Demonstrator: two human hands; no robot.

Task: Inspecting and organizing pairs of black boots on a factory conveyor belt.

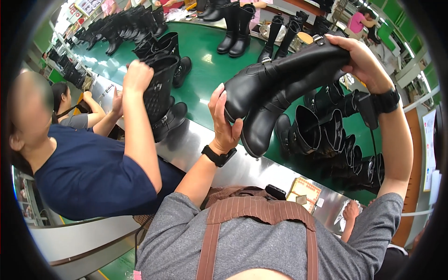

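Note:
A pair of tall black boots with buckled straps lies across my two hands, raised in front of me and tilted. The upper boot (pixel 252 84) partly covers the lower boot (pixel 262 122). My left hand (pixel 223 119) is closed round the toe end, fingers on the upper boot's toe and thumb by the lower one. At the other end, my right hand (pixel 361 58) grips the tops of the shafts, thumb below and fingers over. Both wrists wear black bands.
Many black boots (pixel 305 130) stand on the green table (pixel 200 70) to the right, left and back. A metal ledge (pixel 186 142) runs along its near side. An orange-and-white box (pixel 305 189) lies there. A co-worker in navy (pixel 93 172) handles a quilted boot (pixel 158 93) at my left.

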